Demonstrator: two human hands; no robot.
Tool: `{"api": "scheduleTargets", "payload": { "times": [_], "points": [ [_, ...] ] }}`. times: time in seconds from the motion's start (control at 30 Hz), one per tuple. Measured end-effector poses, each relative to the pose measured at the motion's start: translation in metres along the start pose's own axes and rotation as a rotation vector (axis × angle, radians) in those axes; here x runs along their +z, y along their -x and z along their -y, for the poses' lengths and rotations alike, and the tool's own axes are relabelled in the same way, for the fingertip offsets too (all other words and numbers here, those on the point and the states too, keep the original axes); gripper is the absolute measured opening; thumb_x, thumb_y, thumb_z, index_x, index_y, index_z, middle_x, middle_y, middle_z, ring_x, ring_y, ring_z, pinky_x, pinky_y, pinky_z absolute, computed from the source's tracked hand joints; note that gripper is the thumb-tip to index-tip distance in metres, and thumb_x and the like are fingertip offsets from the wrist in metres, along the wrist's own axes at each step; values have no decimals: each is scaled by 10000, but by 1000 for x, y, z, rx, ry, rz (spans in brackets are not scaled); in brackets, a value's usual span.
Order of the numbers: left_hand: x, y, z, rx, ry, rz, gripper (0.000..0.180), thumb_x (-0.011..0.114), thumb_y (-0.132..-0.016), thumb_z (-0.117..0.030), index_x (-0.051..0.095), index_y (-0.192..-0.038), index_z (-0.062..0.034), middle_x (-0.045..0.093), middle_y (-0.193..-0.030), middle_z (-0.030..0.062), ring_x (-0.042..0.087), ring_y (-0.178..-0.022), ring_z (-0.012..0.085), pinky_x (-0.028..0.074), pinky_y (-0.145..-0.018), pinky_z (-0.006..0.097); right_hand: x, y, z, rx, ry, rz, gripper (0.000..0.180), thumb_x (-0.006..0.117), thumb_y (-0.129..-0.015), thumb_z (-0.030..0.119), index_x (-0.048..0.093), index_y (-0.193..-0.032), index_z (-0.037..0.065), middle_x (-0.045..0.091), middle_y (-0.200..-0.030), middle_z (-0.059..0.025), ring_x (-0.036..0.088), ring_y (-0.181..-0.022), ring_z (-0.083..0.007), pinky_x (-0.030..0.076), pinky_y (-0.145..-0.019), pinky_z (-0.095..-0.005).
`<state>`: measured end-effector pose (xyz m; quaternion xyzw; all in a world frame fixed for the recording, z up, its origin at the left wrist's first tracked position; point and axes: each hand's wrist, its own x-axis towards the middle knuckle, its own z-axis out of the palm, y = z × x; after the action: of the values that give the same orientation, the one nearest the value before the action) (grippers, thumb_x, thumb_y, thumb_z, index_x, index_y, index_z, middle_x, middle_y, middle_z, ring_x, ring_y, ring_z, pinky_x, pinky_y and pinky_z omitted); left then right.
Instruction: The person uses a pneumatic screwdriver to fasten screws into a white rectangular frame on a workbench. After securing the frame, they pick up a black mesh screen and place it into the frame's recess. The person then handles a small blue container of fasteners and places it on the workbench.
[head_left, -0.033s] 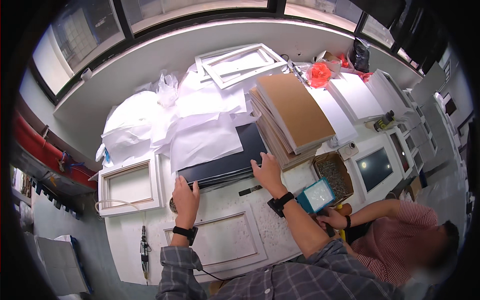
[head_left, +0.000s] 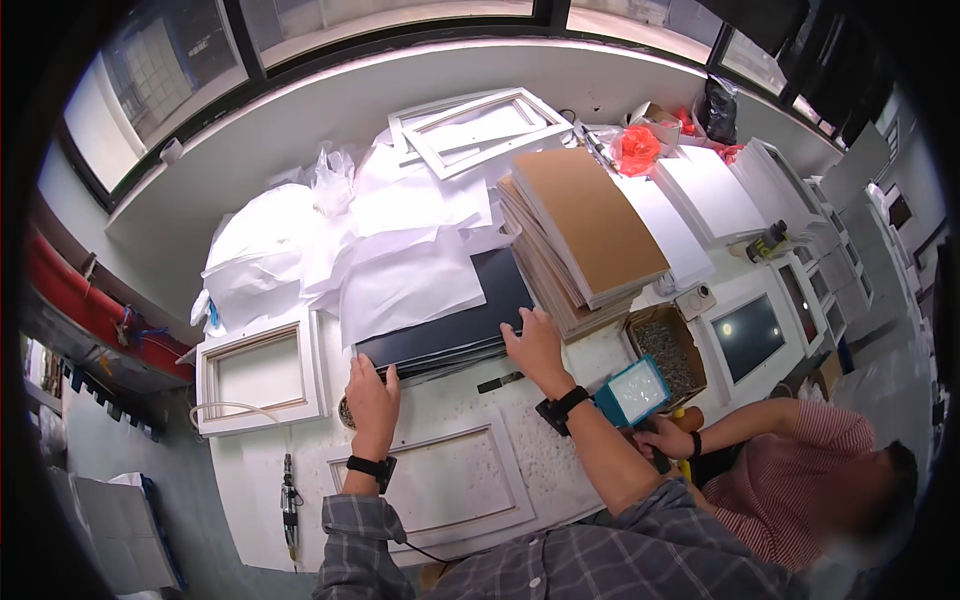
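Observation:
A stack of thin black sheets (head_left: 503,287) lies in front of me, partly covered by white paper (head_left: 420,285). My left hand (head_left: 373,395) is at its near left corner, thumb and fingers closed about the edge. At the near right corner my right hand (head_left: 537,350) grips the edge likewise, its thumb and forefinger bent. How many sheets the fingers take in cannot be made out. Between my forearms a white rectangular frame (head_left: 512,465) lies flat on the white table (head_left: 245,480). A small dark flat tool (head_left: 500,381) sits just beyond it.
To the right of the sheets stands a pile of brown boards (head_left: 590,220). A cardboard box of small metal pieces (head_left: 668,345) and a teal box (head_left: 635,391) are near a co-worker's hand (head_left: 665,437). On the left are another white frame (head_left: 208,385) and a pen-shaped air tool (head_left: 289,510).

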<state>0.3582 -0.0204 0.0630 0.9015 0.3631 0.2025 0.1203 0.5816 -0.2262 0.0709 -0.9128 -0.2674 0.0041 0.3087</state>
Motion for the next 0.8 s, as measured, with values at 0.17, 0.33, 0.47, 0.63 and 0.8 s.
{"api": "scheduleTargets", "payload": {
  "times": [0.17, 0.33, 0.47, 0.63, 0.8],
  "points": [
    [-3, 7, -1, -11, -14, 32, 630, 677, -959, -295, 496, -1369, 146, 537, -1378, 362, 579, -1214, 478, 469, -1027, 476, -10, 20, 4, 1, 15, 30, 513, 694, -923, 300, 601, -1263, -73, 566, -1311, -333, 541, -1183, -484, 440, -1032, -531],
    [-3, 14, 13, -30, 29, -13, 597, 706, -947, -289, 532, -1369, 97, 558, -1373, 337, 613, -1175, 447, 491, -996, 469, -15, 47, 9, -33, 50, -11, 511, 695, -923, 278, 598, -1275, -79, 576, -1309, -326, 535, -1202, -474, 438, -1039, -516],
    [2, 9, 26, -176, 344, -75, 473, 731, -937, -231, 602, -1309, 30, 670, -1205, 251, 684, -995, 344, 535, -887, 413, -20, 55, -8, 103, -289, -36, 516, 686, -952, 258, 581, -1315, -93, 616, -1295, -294, 605, -1181, -388, 494, -1008, -444],
    [22, -8, 58, -464, 660, -100, 315, 728, -931, -144, 664, -1194, 17, 714, -960, 88, 656, -812, 157, 527, -737, 306, -23, 44, -29, 399, -848, 18, 509, 695, -972, 221, 566, -1353, -90, 683, -1221, -151, 679, -1039, -196, 562, -903, -313],
    [21, -25, 80, -586, 941, 184, 297, 738, -940, -228, 682, -1052, 41, 653, -810, 15, 589, -710, 95, 478, -636, 256, -38, 36, -37, 581, -1110, 80, 467, 718, -948, 179, 593, -1322, -71, 686, -1132, -91, 666, -977, -135, 572, -874, -279]
  ]
}}
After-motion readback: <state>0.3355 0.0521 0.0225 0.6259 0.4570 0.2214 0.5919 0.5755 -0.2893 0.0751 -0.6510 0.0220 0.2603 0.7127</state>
